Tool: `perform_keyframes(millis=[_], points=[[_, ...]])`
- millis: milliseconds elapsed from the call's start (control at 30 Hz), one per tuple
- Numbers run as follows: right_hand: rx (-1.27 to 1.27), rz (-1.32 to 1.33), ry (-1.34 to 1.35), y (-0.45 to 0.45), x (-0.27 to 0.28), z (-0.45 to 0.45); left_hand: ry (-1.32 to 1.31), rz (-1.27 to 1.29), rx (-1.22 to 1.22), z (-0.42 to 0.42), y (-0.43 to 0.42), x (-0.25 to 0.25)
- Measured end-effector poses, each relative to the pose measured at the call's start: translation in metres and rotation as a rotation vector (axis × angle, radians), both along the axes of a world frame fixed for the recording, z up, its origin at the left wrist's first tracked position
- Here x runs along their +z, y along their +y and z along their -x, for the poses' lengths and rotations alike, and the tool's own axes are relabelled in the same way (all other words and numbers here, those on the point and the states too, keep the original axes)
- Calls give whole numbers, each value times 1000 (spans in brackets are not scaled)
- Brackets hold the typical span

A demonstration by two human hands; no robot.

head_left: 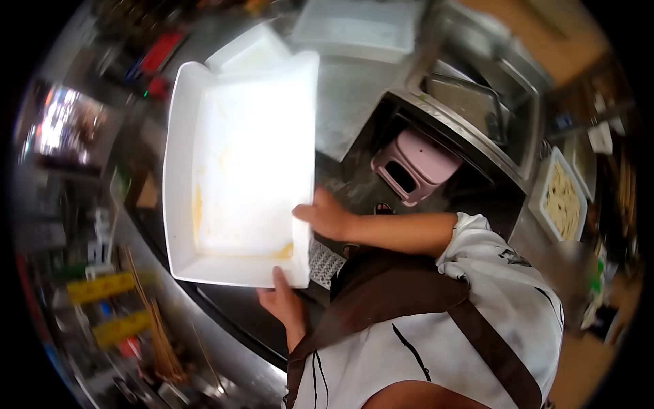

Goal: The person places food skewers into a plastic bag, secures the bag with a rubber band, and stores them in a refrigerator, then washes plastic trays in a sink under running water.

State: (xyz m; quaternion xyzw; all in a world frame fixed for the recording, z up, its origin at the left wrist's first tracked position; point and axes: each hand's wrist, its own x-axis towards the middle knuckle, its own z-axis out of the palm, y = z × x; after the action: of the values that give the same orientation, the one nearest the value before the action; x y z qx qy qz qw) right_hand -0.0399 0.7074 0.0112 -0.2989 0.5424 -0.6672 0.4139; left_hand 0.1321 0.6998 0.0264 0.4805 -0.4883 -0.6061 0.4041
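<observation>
A large white tray (252, 157) with yellowish residue along its lower inner edges is tilted so that its inside faces the camera. On its lower right side, my right hand (325, 214) grips the rim, thumb over the edge. At the bottom edge my left hand (283, 307) holds the tray, a finger on the wall and the rest partly hidden behind it. Behind the tray's top shows another white container (251, 51).
A translucent bin (357, 28) stands on the steel counter (344, 92). Right of it is a metal sink (524, 129), with a pink stool (422, 163) below. A food-filled white tray (562, 198) lies far right. Skewers (160, 341) stand at lower left.
</observation>
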Motion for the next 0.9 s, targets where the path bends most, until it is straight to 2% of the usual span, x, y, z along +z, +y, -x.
perform_keyframes(millis=[67, 100, 167, 200, 233, 300, 367, 433, 500, 600, 700, 767, 800, 833, 900], points=[[-97, 37, -3, 24, 4, 37, -159, 31, -264, 18, 1, 16], [-196, 95, -36, 40, 12, 51, -164, 41, -299, 27, 0, 20], [-218, 19, -46, 78, 6, 95, -11, 170, -439, 52, -3, 13], [-264, -27, -63, 96, 0, 118, 97, 94, -446, 62, -13, 7], [-357, 51, -124, 114, 0, 139, 204, 77, -409, 76, -21, 0], [-437, -97, -128, 157, 18, 179, 311, 37, -533, 102, -45, 3], [-503, -86, -143, 197, 23, 215, 446, -135, -642, 133, -64, 7], [-522, -156, -163, 236, 12, 253, 382, -133, -679, 180, -69, 14], [-547, -181, -196, 269, 2, 282, 401, -316, -940, 227, -63, 20], [-509, -196, -180, 306, -9, 318, 294, -360, -1114, 296, -37, 18], [-433, -248, -148, 329, -13, 345, 302, -541, -1246, 348, -7, 11], [-339, -295, -43, 334, -19, 356, 149, -444, -1219, 371, 17, 6], [-303, -347, -13, 335, -19, 362, -74, -339, -1184, 382, 27, 9], [-313, -347, -24, 335, -17, 366, -85, -343, -1194, 388, 32, 6], [-214, -354, -58, 334, -13, 375, -346, -293, -1088, 394, 36, -1]])
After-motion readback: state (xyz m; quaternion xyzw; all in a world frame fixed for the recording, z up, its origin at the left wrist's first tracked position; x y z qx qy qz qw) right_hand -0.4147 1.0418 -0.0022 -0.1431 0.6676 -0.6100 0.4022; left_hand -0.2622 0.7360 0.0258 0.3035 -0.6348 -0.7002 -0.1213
